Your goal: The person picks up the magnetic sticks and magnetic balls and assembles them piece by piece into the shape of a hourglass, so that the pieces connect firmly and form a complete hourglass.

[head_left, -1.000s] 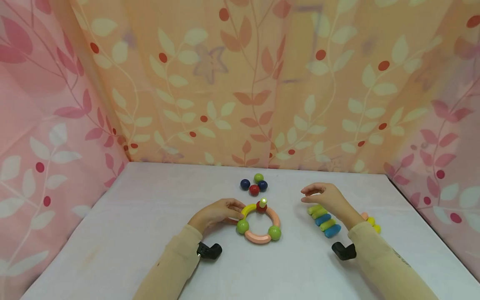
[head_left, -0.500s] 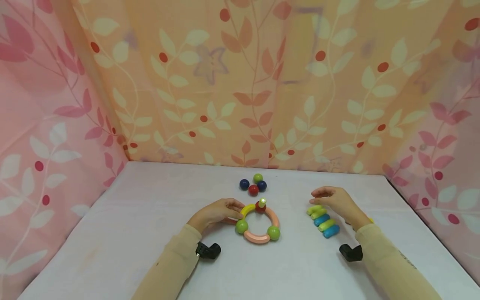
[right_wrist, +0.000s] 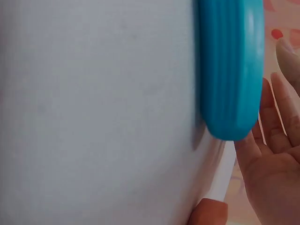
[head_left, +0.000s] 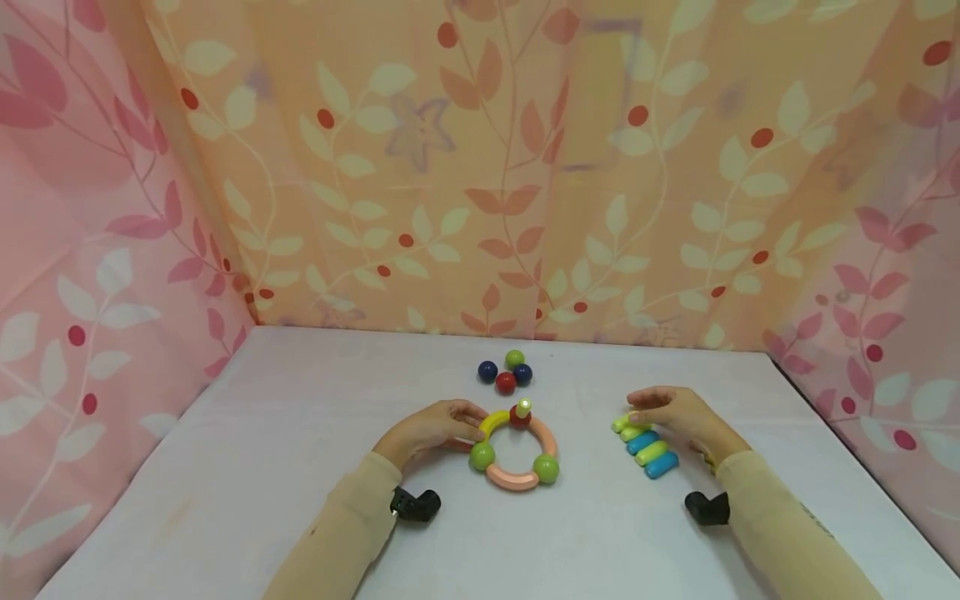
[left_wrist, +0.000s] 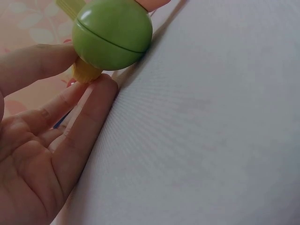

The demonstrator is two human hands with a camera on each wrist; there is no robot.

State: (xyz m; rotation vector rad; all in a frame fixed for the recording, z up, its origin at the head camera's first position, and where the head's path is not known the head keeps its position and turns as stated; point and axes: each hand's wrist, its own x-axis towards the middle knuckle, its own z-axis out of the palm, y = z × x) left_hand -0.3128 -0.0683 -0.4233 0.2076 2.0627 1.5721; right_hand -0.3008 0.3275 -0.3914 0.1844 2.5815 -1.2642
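Observation:
A ring of peach (head_left: 512, 478) and yellow arcs (head_left: 494, 421) joined by green balls (head_left: 547, 468) and a red ball lies on the table, a pale green peg (head_left: 523, 407) standing on the red one. My left hand (head_left: 431, 429) pinches the yellow arc beside a green ball, as the left wrist view shows with the yellow end (left_wrist: 86, 71) between thumb and fingers. Over the far end of a row of green and blue pieces (head_left: 642, 442) hovers my right hand (head_left: 686, 417), fingers apart; contact is unclear. A blue piece (right_wrist: 232, 70) fills the right wrist view's foreground beside that hand (right_wrist: 276, 164).
Behind the ring sit two dark blue balls (head_left: 487, 372), a red ball (head_left: 506, 383) and a green ball (head_left: 514, 359). Patterned curtains (head_left: 420, 208) enclose the white table (head_left: 300, 375). A peach piece (right_wrist: 209, 213) shows low in the right wrist view.
My right hand has moved right and toward the near side, lowering to the row's far end and covering the yellow pieces behind it. My left hand keeps its pinch on the ring.

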